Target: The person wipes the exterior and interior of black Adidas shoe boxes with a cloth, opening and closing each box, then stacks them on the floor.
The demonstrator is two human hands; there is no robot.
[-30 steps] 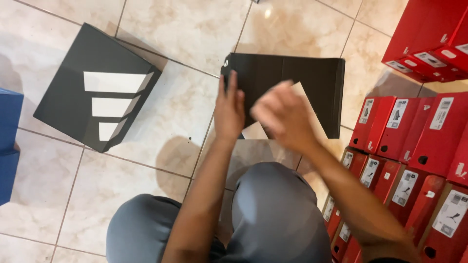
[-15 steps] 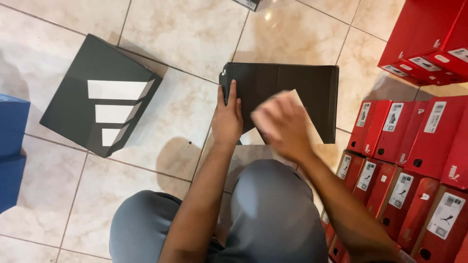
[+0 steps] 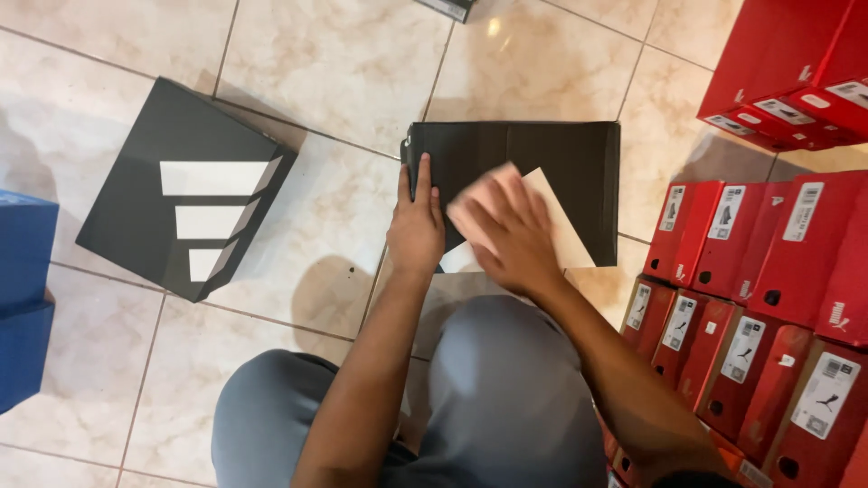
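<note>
A black shoe box [image 3: 561,163] lies on the tiled floor in front of my knees. My left hand [image 3: 416,221] rests flat on its left edge, fingers stretched out. My right hand [image 3: 502,230] lies blurred over a white sheet of paper [image 3: 565,230] that sits on the box; its fingers press on the paper. Both forearms reach forward over my grey trousers.
A black box lid [image 3: 185,185] with three white stripes lies to the left. A blue box [image 3: 23,298] is at the left edge. Several red shoe boxes [image 3: 768,298] are stacked at the right, with more red boxes [image 3: 796,72] at top right.
The view has shifted slightly. My right hand has moved lower over the white paper; my left hand stays on the box's left edge.
</note>
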